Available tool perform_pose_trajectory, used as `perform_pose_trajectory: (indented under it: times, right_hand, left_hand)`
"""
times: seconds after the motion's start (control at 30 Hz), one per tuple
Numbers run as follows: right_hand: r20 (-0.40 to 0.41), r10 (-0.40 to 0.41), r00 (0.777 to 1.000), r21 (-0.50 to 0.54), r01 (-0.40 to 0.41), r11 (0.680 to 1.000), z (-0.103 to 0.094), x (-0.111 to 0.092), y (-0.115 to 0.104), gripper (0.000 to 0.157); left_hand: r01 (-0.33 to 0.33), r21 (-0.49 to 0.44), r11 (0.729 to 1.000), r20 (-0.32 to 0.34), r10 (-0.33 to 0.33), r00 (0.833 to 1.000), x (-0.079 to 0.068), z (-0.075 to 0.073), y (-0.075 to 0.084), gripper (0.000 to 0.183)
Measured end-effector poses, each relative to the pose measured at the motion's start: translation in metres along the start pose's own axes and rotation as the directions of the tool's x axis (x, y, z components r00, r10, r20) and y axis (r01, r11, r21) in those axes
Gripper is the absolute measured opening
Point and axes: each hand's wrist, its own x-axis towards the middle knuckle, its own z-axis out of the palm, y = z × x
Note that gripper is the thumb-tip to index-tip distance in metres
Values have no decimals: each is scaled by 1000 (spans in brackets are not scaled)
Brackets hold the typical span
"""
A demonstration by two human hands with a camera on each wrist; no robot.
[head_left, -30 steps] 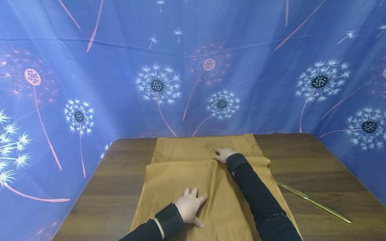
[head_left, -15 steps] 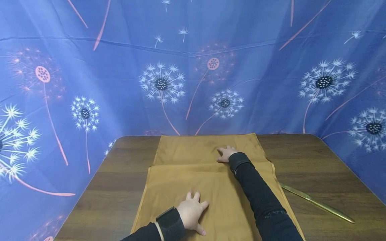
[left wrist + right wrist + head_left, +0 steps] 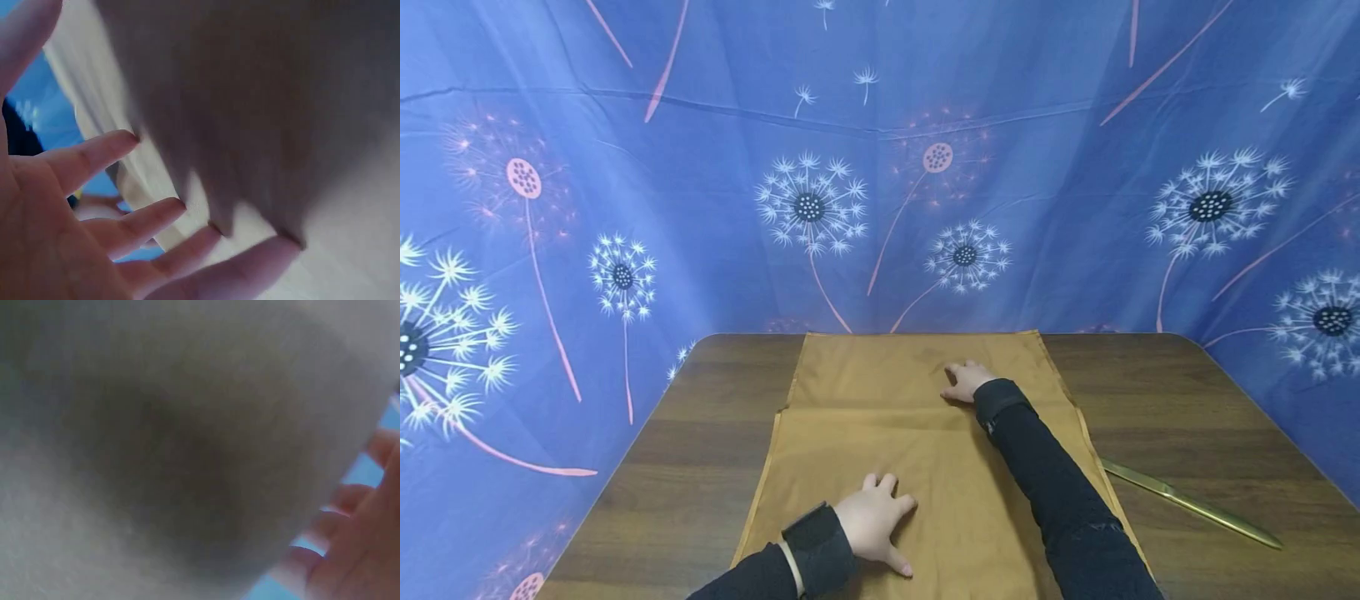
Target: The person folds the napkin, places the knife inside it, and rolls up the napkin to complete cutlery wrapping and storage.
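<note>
A mustard-brown cloth [image 3: 857,450] with stitched hems lies lengthwise on the table, and a crease runs across it. My left hand [image 3: 872,521] rests on its near half with the fingers spread; in the left wrist view the fingertips [image 3: 172,209] touch the fabric. Farther up, beyond the crease, my right hand [image 3: 966,381] rests its fingertips on the cloth with the fingers slightly bent. The right wrist view shows that hand's fingers [image 3: 337,515] against the cloth's blurred, shaded surface. Neither hand grips anything.
A long, narrow gold-coloured metal tool [image 3: 1195,502] lies right of the cloth, its far end at the cloth's edge. The wooden table [image 3: 692,442] has rounded far corners. Behind it hangs a blue curtain [image 3: 722,233] printed with dandelions.
The raised fold across the cloth has flattened to a crease, and the wrinkles beside the left hand have smoothed out. Both hands stay on the cloth. The head view has shifted slightly.
</note>
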Motion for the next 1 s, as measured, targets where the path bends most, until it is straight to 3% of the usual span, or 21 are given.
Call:
perform_pose_trajectory:
  times: [0.13,0.23,0.33,0.37,0.47,0.57,0.6,0.63,0.73,0.9,1.0]
  right_hand:
    - [-120,-132,984,-81,122,989,-3,-11,-14,49]
    - [-213,-248,945,-153,218,964,-4,-26,-34,38]
    - [-279,-373,885,-189,331,925,-3,-48,-59,28]
    - [-313,-432,845,-221,378,899,-1,-54,-68,24]
    - [-330,-562,758,-292,484,825,5,-75,-94,17]
    - [-288,-660,695,-366,556,746,17,-94,-120,15]
    - [-247,-673,697,-366,575,731,21,-102,-129,16]
    - [-216,-697,684,-380,598,706,27,-108,-138,16]
    - [-109,-761,639,-421,664,618,44,-127,-162,18]
    - [58,-843,534,-469,760,449,70,-146,-201,20]
    - [144,-854,500,-472,793,385,82,-152,-219,23]
  left_hand:
    - [-27,-61,998,-73,23,997,-2,-8,-25,64]
    - [-56,-76,996,-154,44,987,-6,-16,-54,47]
    - [-33,-100,995,-223,10,975,-10,-27,-87,38]
    - [-12,-103,995,-239,-13,971,-11,-30,-98,38]
    - [71,-97,993,-248,-94,964,-12,-35,-128,45]
    - [109,-71,991,-226,-123,966,-13,-35,-150,57]
    - [109,-66,992,-217,-121,969,-13,-35,-155,60]
    - [111,-66,992,-208,-122,970,-13,-34,-159,63]
    - [117,-81,990,-178,-130,975,-11,-29,-167,68]
    - [133,-136,982,-153,-154,976,-6,-19,-176,79]
    - [133,-187,973,-136,-160,978,-4,-15,-180,87]
